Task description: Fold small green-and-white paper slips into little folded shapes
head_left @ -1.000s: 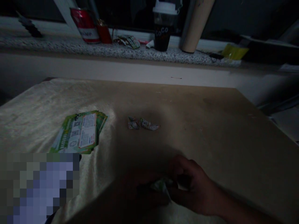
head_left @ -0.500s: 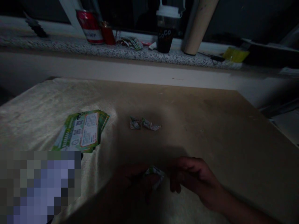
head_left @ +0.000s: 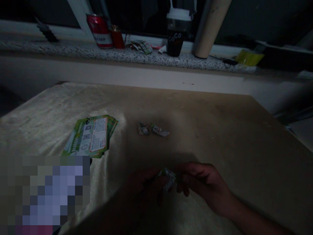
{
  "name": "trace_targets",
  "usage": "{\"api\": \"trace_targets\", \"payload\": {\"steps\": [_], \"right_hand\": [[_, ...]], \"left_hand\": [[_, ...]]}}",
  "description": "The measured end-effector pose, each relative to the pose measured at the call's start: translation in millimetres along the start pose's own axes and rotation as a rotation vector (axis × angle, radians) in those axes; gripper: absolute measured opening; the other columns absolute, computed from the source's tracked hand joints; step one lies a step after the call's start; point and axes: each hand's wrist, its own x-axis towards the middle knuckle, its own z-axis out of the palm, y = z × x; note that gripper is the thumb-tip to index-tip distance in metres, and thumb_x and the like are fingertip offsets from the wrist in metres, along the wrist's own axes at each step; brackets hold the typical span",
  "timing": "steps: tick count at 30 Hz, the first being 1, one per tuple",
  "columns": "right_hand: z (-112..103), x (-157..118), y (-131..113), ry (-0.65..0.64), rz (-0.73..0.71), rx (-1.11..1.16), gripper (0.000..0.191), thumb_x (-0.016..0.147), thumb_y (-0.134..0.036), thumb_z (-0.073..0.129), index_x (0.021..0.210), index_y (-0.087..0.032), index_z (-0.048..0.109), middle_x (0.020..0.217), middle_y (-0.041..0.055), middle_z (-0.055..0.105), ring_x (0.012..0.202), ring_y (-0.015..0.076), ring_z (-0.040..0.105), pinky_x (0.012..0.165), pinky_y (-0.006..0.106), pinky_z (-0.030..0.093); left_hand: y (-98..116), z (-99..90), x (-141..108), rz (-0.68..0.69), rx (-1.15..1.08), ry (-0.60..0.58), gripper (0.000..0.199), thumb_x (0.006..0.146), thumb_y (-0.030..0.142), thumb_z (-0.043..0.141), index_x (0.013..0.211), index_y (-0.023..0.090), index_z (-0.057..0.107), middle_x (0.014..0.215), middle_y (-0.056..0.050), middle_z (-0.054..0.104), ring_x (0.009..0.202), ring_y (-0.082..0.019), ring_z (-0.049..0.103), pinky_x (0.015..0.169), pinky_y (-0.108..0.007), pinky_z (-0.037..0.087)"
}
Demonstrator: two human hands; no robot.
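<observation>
Over the near part of the table, my left hand (head_left: 148,184) pinches a small folded piece of printed paper (head_left: 169,178), green and white, with the thumb across its face. My right hand (head_left: 205,182) is at the paper's right edge, thumb and fingers closed together there; the exact contact is dark and hard to see. Farther back lie two small folded papers, a squarish one (head_left: 144,129) and a longer, pointed one (head_left: 160,130), close side by side. To the left rests a fanned stack of green printed flyers (head_left: 91,137).
A blurred-out pixelated area covers the lower left. Behind the table (head_left: 234,130), the speckled sill (head_left: 146,58) carries a red can (head_left: 100,31), an orange lighter-like item (head_left: 117,37), a crumpled wrapper (head_left: 141,47), a lidded cup (head_left: 176,36), a cardboard tube (head_left: 212,29) and something yellow (head_left: 249,58).
Both hands have drawn closer together, and the right fingers now meet the paper's edge. The paper has shifted slightly up and right. The whole view has moved a little.
</observation>
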Motion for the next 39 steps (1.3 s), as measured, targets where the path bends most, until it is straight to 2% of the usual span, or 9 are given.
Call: {"api": "trace_targets", "payload": {"steps": [5, 10, 16, 21, 24, 27, 31, 36, 39], "right_hand": [[7, 0, -1, 0.067, -0.078, -0.215, 0.016, 0.097, -0.033, 0.081, 0.097, -0.019, 0.087, 0.079, 0.0055, 0.080, 0.070, 0.0146, 0.071, 0.065, 0.022, 0.056], [6, 1, 3, 0.073, -0.118, -0.315, 0.011, 0.096, -0.031, 0.082, 0.099, -0.022, 0.089, 0.074, 0.0031, 0.080, 0.065, 0.0153, 0.073, 0.060, 0.021, 0.055], [4, 2, 2, 0.099, -0.246, -0.379, 0.007, 0.096, -0.023, 0.082, 0.096, -0.024, 0.088, 0.075, 0.0020, 0.081, 0.062, 0.0129, 0.071, 0.059, 0.018, 0.055], [4, 0, -1, 0.094, -0.247, -0.346, 0.010, 0.092, -0.015, 0.083, 0.100, -0.021, 0.086, 0.077, 0.0026, 0.082, 0.064, 0.0122, 0.072, 0.060, 0.016, 0.056], [5, -1, 0, 0.129, -0.258, -0.302, 0.013, 0.090, -0.013, 0.084, 0.100, -0.022, 0.083, 0.079, 0.0015, 0.081, 0.068, 0.0122, 0.073, 0.063, 0.016, 0.058], [5, -2, 2, 0.157, -0.309, -0.331, 0.020, 0.088, -0.012, 0.085, 0.104, -0.023, 0.080, 0.082, 0.0011, 0.080, 0.070, 0.0132, 0.073, 0.064, 0.018, 0.058], [5, 0, 3, 0.045, -0.401, -0.434, 0.011, 0.093, -0.014, 0.080, 0.103, -0.019, 0.080, 0.081, 0.0044, 0.079, 0.068, 0.0144, 0.071, 0.062, 0.021, 0.056], [5, 2, -1, 0.037, -0.424, -0.477, 0.013, 0.091, -0.005, 0.071, 0.093, -0.017, 0.075, 0.077, 0.0045, 0.073, 0.065, 0.0141, 0.067, 0.060, 0.023, 0.051], [6, 1, -4, 0.037, -0.452, -0.490, 0.018, 0.085, -0.001, 0.070, 0.087, -0.018, 0.072, 0.073, 0.0020, 0.068, 0.062, 0.0126, 0.063, 0.056, 0.021, 0.048]], "left_hand": [[-2, 1.3, 2, -0.027, 0.097, 0.016, 0.029, 0.096, 0.041, 0.063, 0.081, 0.019, 0.074, 0.064, 0.004, 0.060, 0.059, -0.013, 0.051, 0.056, -0.022, 0.041], [-8, 1.0, 3, 0.019, 0.082, -0.001, 0.030, 0.098, 0.041, 0.061, 0.080, 0.020, 0.071, 0.065, 0.005, 0.056, 0.060, -0.013, 0.047, 0.056, -0.021, 0.038], [-9, 1.3, 0, 0.011, 0.071, -0.019, 0.033, 0.098, 0.047, 0.062, 0.083, 0.019, 0.072, 0.067, 0.003, 0.061, 0.062, -0.014, 0.054, 0.058, -0.022, 0.041], [-3, -1.0, -3, 0.071, 0.109, -0.021, 0.015, 0.091, 0.034, 0.073, 0.101, 0.025, 0.081, 0.093, 0.001, 0.081, 0.086, -0.020, 0.071, 0.077, -0.027, 0.052], [-2, -0.8, -4, 0.059, 0.079, 0.001, 0.022, 0.088, 0.028, 0.076, 0.110, 0.027, 0.080, 0.104, 0.001, 0.084, 0.097, -0.024, 0.076, 0.086, -0.031, 0.057], [-5, 2.2, -4, 0.038, -0.033, 0.020, 0.034, 0.088, 0.030, 0.079, 0.122, 0.029, 0.075, 0.108, 0.000, 0.084, 0.097, -0.023, 0.078, 0.082, -0.030, 0.060], [-12, 5.6, -6, -0.013, -0.119, 0.002, 0.054, 0.089, 0.033, 0.081, 0.139, 0.032, 0.062, 0.107, 0.000, 0.084, 0.086, -0.021, 0.080, 0.070, -0.027, 0.062], [-14, -4.3, -15, 0.160, 0.265, 0.060, 0.053, 0.089, 0.037, 0.083, 0.139, 0.040, 0.068, 0.134, -0.001, 0.078, 0.118, -0.028, 0.074, 0.104, -0.037, 0.058], [-10, -13.1, -19, 0.286, 0.438, -0.003, 0.024, 0.098, 0.037, 0.072, 0.122, 0.037, 0.078, 0.115, 0.001, 0.083, 0.104, -0.023, 0.076, 0.099, -0.032, 0.057]]}}
